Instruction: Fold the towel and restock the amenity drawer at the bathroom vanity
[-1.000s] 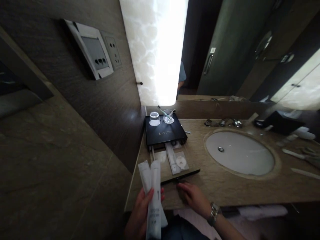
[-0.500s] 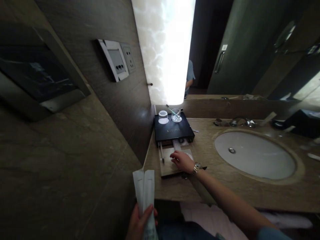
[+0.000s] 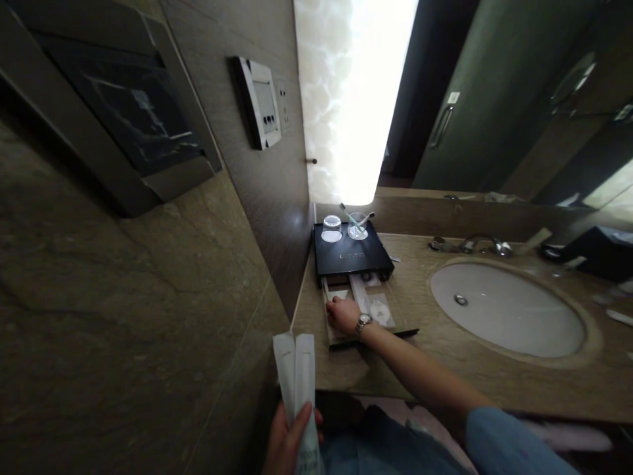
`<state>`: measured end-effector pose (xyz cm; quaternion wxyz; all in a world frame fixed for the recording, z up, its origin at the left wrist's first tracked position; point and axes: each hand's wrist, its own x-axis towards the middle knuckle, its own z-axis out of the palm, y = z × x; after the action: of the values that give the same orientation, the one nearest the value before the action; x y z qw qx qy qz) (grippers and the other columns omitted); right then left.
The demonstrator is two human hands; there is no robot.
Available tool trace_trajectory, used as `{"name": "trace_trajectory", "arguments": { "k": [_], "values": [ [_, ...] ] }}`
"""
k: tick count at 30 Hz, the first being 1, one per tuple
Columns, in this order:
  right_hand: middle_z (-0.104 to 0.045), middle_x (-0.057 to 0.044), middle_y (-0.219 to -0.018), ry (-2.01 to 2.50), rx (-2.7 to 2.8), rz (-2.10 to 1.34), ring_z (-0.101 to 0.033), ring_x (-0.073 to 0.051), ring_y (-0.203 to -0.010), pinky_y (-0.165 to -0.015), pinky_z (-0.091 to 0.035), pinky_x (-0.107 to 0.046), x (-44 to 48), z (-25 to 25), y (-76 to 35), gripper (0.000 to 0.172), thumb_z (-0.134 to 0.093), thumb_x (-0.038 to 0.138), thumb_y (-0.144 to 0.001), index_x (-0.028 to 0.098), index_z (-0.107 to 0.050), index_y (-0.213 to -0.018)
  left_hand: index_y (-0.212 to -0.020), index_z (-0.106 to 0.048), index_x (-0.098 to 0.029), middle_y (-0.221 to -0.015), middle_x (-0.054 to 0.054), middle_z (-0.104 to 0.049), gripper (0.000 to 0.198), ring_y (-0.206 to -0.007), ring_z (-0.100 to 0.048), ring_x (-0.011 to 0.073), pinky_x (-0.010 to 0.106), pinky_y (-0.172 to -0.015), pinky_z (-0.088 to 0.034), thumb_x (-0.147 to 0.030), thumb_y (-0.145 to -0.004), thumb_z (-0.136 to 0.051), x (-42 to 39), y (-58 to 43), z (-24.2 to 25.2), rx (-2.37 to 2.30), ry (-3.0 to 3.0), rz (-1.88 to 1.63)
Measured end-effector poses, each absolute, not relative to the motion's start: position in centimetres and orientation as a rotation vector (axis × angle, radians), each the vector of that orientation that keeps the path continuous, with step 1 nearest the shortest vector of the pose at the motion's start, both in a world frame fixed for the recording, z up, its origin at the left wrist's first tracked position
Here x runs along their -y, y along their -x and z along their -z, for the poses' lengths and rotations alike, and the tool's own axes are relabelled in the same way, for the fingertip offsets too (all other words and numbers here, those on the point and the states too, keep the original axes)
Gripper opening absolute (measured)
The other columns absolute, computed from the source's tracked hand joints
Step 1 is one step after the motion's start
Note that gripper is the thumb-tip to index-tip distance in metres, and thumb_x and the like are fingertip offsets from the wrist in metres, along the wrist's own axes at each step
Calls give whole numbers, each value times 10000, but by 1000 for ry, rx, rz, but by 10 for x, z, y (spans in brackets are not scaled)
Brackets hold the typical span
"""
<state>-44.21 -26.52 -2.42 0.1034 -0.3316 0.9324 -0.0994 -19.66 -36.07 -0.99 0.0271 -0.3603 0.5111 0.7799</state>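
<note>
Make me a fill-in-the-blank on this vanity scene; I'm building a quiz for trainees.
1. The left hand holds two white ____.
2. The right hand reaches into the open ____ of the black box.
3. On that box stand two ____.
4. The sink lies to the box's ____.

Missing: packets; drawer; glasses; right

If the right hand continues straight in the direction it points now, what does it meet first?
Probably the black box: the right hand lies in the open drawer, fingers toward the box front, though depth is unclear.

The left hand (image 3: 289, 443) and its white packets (image 3: 298, 389) are cut off by the bottom edge.
</note>
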Motion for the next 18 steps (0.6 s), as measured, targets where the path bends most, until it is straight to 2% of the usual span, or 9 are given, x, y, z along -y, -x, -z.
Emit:
{"name": "trace_trajectory", "arguments": {
  "k": [3, 6, 10, 12, 14, 16, 18],
  "values": [
    [-656, -164, -1023, 948, -2702, 358, -643, -326, -976, -793, -489, -415, 268, 21, 442, 157, -500, 197, -839, 153, -612, -940, -887, -565, -156, -674, 22, -670, 563, -529, -567, 111, 203, -474, -440, -573, -593, -803, 363, 207, 4, -1597, 1105, -2379],
    [-669, -145, -969, 924, -2591, 533, -636, -327, -1011, -838, -487, -437, 260, 17, 444, 77, -535, 170, -804, 158, -563, -874, -936, -549, -166, -688, 7, -667, 631, -546, -563, 113, 207, -477, -446, -569, -541, -831, 359, 216, -4, -1514, 1157, -2425],
    [-664, -50, -917, 831, -2264, 915, -690, -191, -827, -679, -546, -310, 227, 13, 444, 44, -439, 224, -866, 196, -438, -901, -964, -545, -166, -667, 3, -662, 677, -534, -552, 114, 202, -458, -432, -527, -490, -865, 350, 221, -12, -1431, 1262, -2481],
    [-634, -36, -927, 652, -1895, 1381, -693, -180, -815, -613, -553, -289, 206, 13, 445, 125, -452, 305, -855, 209, -392, -907, -969, -549, -163, -666, 10, -664, 641, -533, -558, 118, 203, -463, -440, -475, -508, -868, 346, 222, -13, -1402, 1316, -2504],
    [-610, -39, -943, 461, -1534, 1772, -684, -197, -882, -628, -560, -302, 190, 13, 450, 258, -539, 358, -757, 211, -405, -920, -964, -550, -168, -668, 13, -662, 570, -523, -558, 125, 206, -437, -428, -419, -552, -853, 342, 224, -13, -1373, 1369, -2511],
    [-612, -56, -971, 420, -1554, 1841, -667, -195, -917, -654, -554, -301, 185, 15, 459, 330, -542, 360, -686, 203, -451, -962, -957, -550, -171, -673, 13, -657, 474, -517, -557, 130, 205, -412, -412, -375, -621, -816, 338, 225, -12, -1354, 1409, -2511],
    [-625, -82, -965, 462, -1808, 1697, -658, -183, -845, -615, -531, -287, 192, 19, 469, 331, -471, 363, -709, 182, -496, -985, -965, -554, -169, -674, 13, -652, 408, -524, -564, 125, 199, -423, -420, -351, -681, -782, 334, 226, -12, -1357, 1409, -2516]
  ]
}}
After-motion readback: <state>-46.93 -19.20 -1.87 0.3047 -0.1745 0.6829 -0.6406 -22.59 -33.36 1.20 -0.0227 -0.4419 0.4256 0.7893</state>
